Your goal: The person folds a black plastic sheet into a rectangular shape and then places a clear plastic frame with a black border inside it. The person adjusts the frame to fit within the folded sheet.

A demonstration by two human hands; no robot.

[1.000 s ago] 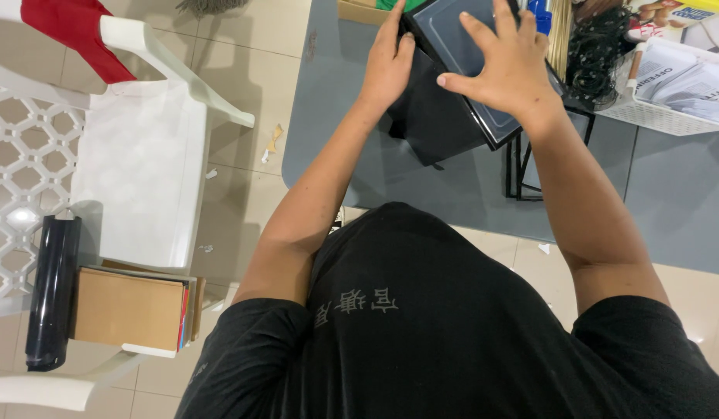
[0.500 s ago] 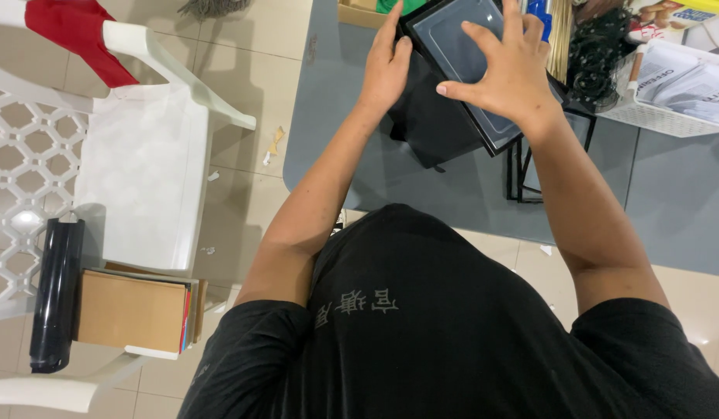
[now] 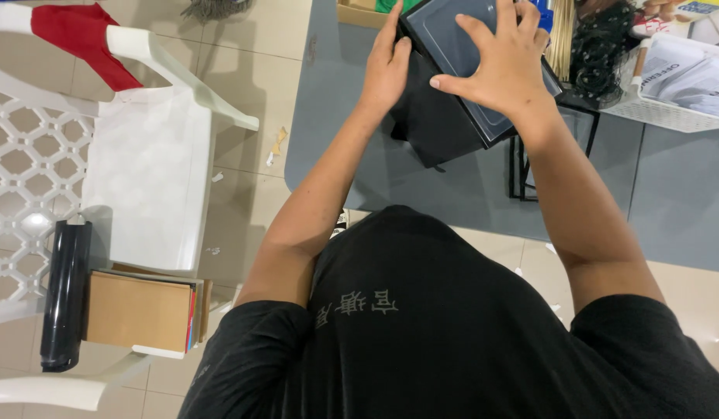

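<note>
Both hands: L gripping black tray edge, R splayed flat on top

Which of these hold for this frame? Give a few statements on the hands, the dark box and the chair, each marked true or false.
1. The right hand lies spread on top of the dark flat box. True.
2. The left hand rests on the white plastic chair. False: it is at the box's left edge, over the grey table.
3. A black roll and a brown book stack lie on the chair. True.
4. The chair's seat holds a white basket. False: the white basket is on the table.
</note>
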